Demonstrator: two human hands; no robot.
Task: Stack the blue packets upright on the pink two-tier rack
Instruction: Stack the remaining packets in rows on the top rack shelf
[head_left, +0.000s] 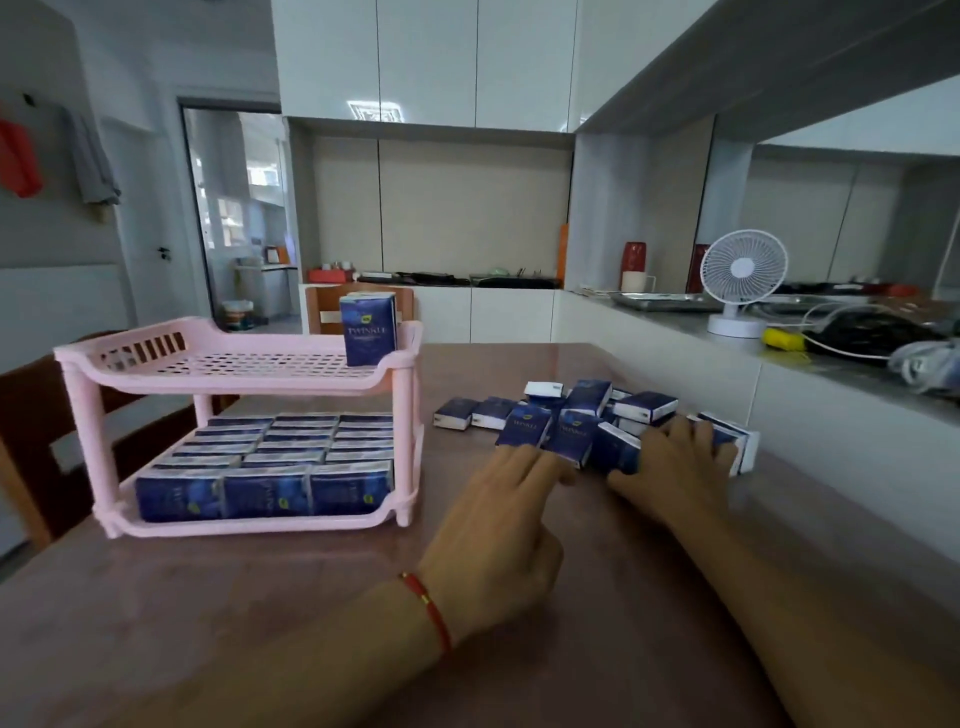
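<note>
1. The pink two-tier rack (236, 364) stands left of centre on the brown tabletop (260, 597). Its lower tier is packed with blue packets (270, 467) in tight rows, and one upright packet (369, 328) stands alone at the right end of the upper tier.
2. The loose pile of packets (582, 421) lies right of centre, well apart from the rack. Most lie flat or lean on one another, with long axes pointing various ways; none in the pile stands squarely.
3. The left hand (498, 535) reaches up from the lower middle of the frame, palm down, its fingers (524, 462) extended and slightly spread, the tips touching the near edge of two tilted packets (550, 434) at the front of the pile. It is not closed around either one.
4. The right hand (675, 467) lies over the right side of the pile, fingers curled down onto a flat packet (727, 436) (whether it actually grips one I cannot tell, since the hand hides the contact).
5. The left hand is nearer the rack, so I judge it better placed to carry a packet leftward and upward to the upper tier, turning it so its long axis is vertical beside the lone packet.
6. A red string bracelet (428, 608) circles the left wrist.
</note>
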